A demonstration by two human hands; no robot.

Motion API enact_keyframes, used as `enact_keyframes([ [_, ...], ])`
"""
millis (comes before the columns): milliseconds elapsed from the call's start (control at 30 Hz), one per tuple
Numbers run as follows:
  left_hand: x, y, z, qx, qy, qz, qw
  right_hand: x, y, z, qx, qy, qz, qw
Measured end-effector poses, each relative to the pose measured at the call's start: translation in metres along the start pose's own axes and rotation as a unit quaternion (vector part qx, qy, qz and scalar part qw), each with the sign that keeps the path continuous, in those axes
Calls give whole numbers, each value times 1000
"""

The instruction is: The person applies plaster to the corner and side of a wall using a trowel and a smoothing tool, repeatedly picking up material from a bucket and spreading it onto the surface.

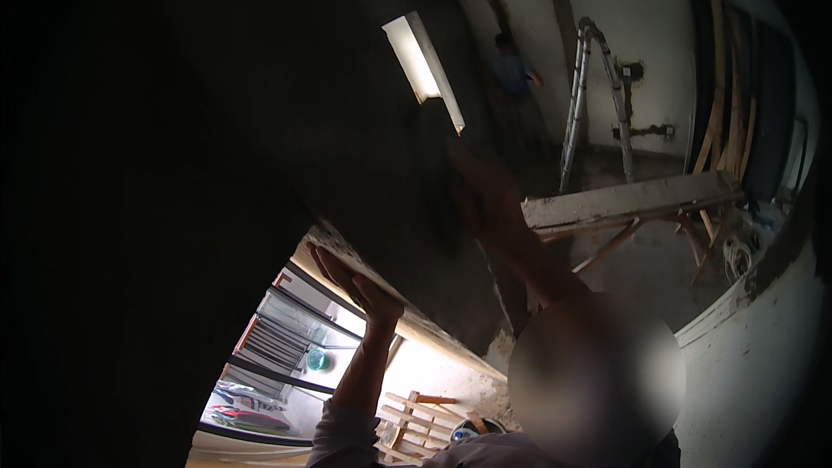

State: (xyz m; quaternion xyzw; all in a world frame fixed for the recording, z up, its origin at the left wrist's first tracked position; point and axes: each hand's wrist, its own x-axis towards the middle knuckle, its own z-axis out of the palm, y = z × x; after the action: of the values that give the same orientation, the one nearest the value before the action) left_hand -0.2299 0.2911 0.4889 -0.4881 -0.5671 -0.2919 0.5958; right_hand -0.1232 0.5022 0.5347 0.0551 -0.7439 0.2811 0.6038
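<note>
A dark surface with a rough edge (pixel 416 312) fills the left and middle of the view. My left hand (pixel 355 286) is raised with its fingers stretched along the pale underside of that edge, and nothing shows in its grasp. Higher up to the right, my right hand (pixel 485 195) reaches against the dark surface. Its fingers sink into shadow beside a dark, upright shape (pixel 442 182) that I cannot make out. A blurred round patch (pixel 598 373) hides what lies below my right forearm.
An aluminium stepladder (pixel 576 104) stands beyond a dusty plank on wooden trestles (pixel 633 199). Boards (pixel 719 87) lean at the right, near coiled cable (pixel 737 256). Far back is a person in blue (pixel 511 69). Lower left, an opening shows a green bucket (pixel 318 359); slatted wood (pixel 412 425) sits below.
</note>
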Motion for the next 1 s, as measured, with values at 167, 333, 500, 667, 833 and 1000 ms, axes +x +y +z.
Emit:
enact_keyframes([
  [167, 9, 4, -1, -16, -7, 7, 1000, 129, -17, -11, -20, 71, -131, 989],
  [333, -5, 2, 5, -15, -11, 22, 1000, 39, 16, 0, -31, 37, -101, 994],
  [500, -10, 4, 0, -20, -16, 28, 999, 48, -11, -13, -14, 19, -34, 999],
  [667, -10, 2, 2, -30, -17, 18, 999, 125, -20, -9, -26, 60, -105, 992],
  [833, -15, 5, -4, -58, -25, -23, 998, 25, -16, 4, -27, 60, -199, 978],
  [1000, -15, -1, -2, -104, 10, -120, 987, 177, -64, -6, -12, 87, -196, 977],
])
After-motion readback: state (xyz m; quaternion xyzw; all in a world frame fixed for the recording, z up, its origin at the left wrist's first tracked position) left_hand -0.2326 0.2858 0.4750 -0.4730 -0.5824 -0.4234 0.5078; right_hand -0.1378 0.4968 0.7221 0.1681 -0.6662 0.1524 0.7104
